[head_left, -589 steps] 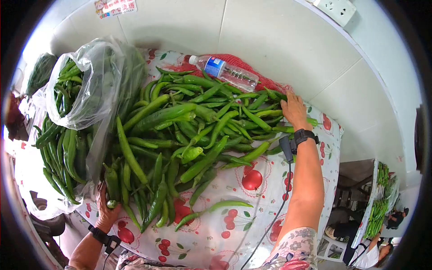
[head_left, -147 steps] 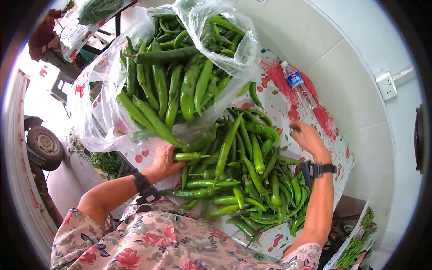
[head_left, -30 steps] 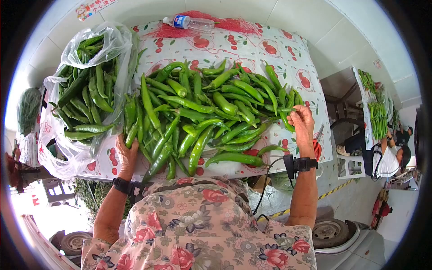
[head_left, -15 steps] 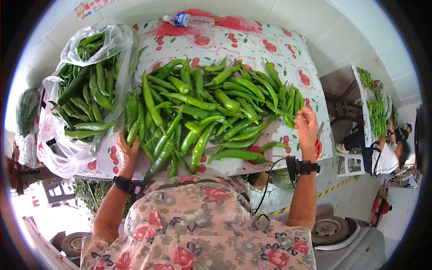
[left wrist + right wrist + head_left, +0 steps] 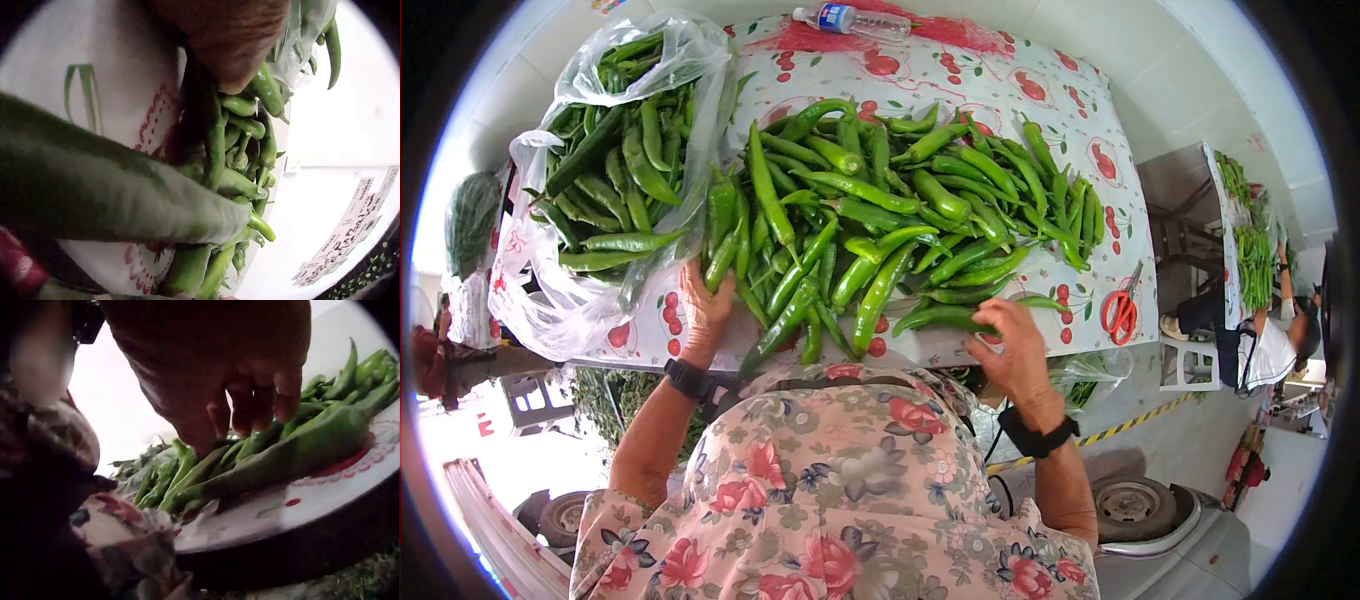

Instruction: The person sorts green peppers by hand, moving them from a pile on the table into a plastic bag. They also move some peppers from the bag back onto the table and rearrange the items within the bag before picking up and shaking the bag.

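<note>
A heap of green peppers (image 5: 880, 200) covers the middle of the flowered tablecloth. At its left end my left hand (image 5: 706, 305) grips green peppers (image 5: 720, 262), thumb against their lower ends; in the left wrist view part of the hand (image 5: 231, 37) shows above peppers (image 5: 237, 128). My right hand (image 5: 1015, 350) is at the front edge, fingers bent and apart, beside the stem end of a long pepper (image 5: 940, 318). In the right wrist view, the fingers of that hand (image 5: 212, 369) reach down over the peppers (image 5: 300, 447); whether they touch is unclear.
A clear plastic bag (image 5: 700, 60) full of peppers stands at the left. Red-handled scissors (image 5: 1120, 312) lie at the right edge. A plastic bottle (image 5: 865, 22) and red netting (image 5: 960, 35) lie at the back. A person (image 5: 1280, 335) is at the far right.
The head view has shifted. My right hand has come from the heap's right end to the front edge, leaving the scissors uncovered. My left hand stays at the heap's left end.
</note>
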{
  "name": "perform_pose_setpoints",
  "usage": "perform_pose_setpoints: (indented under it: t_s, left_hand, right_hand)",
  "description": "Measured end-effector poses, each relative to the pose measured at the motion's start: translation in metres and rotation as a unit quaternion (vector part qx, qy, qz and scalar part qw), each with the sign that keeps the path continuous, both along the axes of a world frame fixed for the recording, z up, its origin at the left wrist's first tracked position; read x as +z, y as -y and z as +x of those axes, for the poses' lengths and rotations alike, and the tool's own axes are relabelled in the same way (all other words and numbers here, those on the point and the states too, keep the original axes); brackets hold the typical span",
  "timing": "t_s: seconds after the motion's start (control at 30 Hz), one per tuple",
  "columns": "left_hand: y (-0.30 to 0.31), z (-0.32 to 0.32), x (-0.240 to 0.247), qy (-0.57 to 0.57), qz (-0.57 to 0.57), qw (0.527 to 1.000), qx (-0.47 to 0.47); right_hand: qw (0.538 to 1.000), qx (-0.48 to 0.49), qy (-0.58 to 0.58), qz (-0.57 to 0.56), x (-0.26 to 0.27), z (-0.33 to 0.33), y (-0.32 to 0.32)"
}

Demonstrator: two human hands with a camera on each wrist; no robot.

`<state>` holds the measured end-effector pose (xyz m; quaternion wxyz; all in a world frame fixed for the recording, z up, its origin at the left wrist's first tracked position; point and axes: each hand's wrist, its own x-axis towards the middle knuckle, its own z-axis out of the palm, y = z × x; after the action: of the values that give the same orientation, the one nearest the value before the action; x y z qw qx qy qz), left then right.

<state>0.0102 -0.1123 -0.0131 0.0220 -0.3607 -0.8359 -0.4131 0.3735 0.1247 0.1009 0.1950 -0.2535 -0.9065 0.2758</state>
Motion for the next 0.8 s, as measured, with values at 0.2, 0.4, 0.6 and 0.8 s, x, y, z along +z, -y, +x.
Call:
perform_pose_setpoints:
  t_s: [0.2, 0.4, 0.6, 0.8]
  left_hand:
    - [0.012, 0.003, 0.045, 0.134, -0.066, 0.985, -0.089]
    - [0.019, 0.026, 0.065, 0.037, -0.193, 0.972, -0.126]
    - [0.008, 0.043, 0.068, 0.036, -0.215, 0.967, -0.130]
    - [-0.003, 0.048, 0.071, 0.055, -0.208, 0.964, -0.157]
  right_hand:
    - [0.983, 0.118, 0.033, -0.139, 0.000, -0.016, 0.025]
    - [0.947, 0.234, 0.118, -0.185, -0.010, -0.041, 0.036]
    - [0.946, 0.290, 0.108, -0.099, -0.020, -0.080, 0.040]
    - [0.961, 0.259, 0.073, -0.064, -0.032, -0.099, 0.041]
